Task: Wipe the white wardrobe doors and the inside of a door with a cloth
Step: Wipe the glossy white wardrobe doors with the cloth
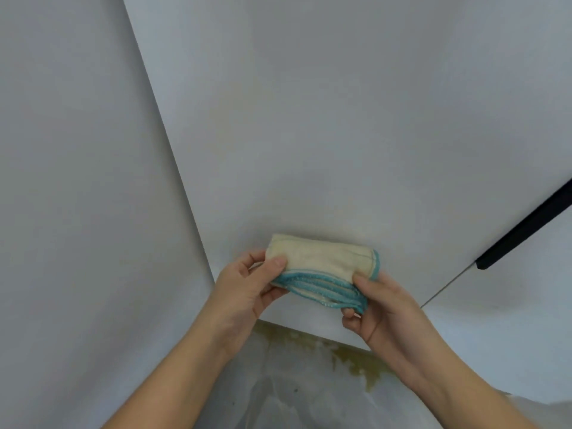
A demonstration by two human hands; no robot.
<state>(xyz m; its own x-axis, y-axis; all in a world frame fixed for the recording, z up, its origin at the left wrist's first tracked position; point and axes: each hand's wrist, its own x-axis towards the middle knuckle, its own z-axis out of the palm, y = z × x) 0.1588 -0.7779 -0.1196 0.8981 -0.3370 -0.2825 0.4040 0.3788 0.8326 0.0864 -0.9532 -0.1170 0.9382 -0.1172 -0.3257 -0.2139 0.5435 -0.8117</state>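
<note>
Left hand (247,289) and right hand (380,311) each pinch an end of the folded cloth (322,267) before the white wardrobe door (309,134); I judge wiping not under way, door surfaces outstanding.

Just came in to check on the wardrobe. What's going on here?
A person holds a folded cream cloth with a teal stitched edge in both hands: the left hand pinches its left end, the right hand its right end. The cloth is in front of a white wardrobe door, near its bottom edge. A black bar handle sits to the right.
</note>
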